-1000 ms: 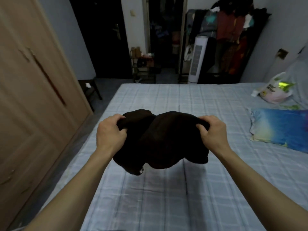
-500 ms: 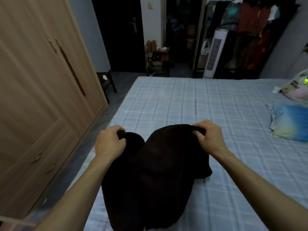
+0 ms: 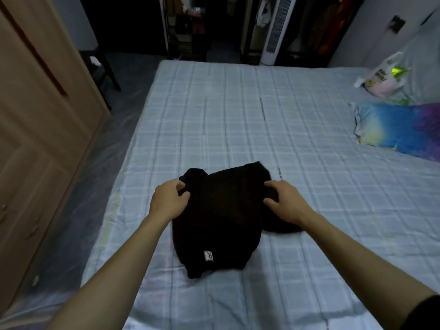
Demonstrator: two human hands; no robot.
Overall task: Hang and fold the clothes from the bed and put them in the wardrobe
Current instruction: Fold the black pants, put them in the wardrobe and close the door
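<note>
Head view. Black garment [image 3: 219,217] is lying folded on the bed [image 3: 309,139] near its 6 o'clock edge, white label [image 3: 208,256] w/ "R" facing up at the garment's 6 o'clock end. Left hand [image 3: 167,201] is sitting at the garment's 9 o'clock edge, right hand [image 3: 285,203] at its 3 o'clock edge; fingers of both are loosely curled, tips at the cloth. Can't tell whether either is gripping. Wardrobe [image 3: 35,127] is standing at 9 o'clock, doors closed. Pillow [image 3: 400,129] and plastic bag [image 3: 383,77] are lying at 2 o'clock.
</note>
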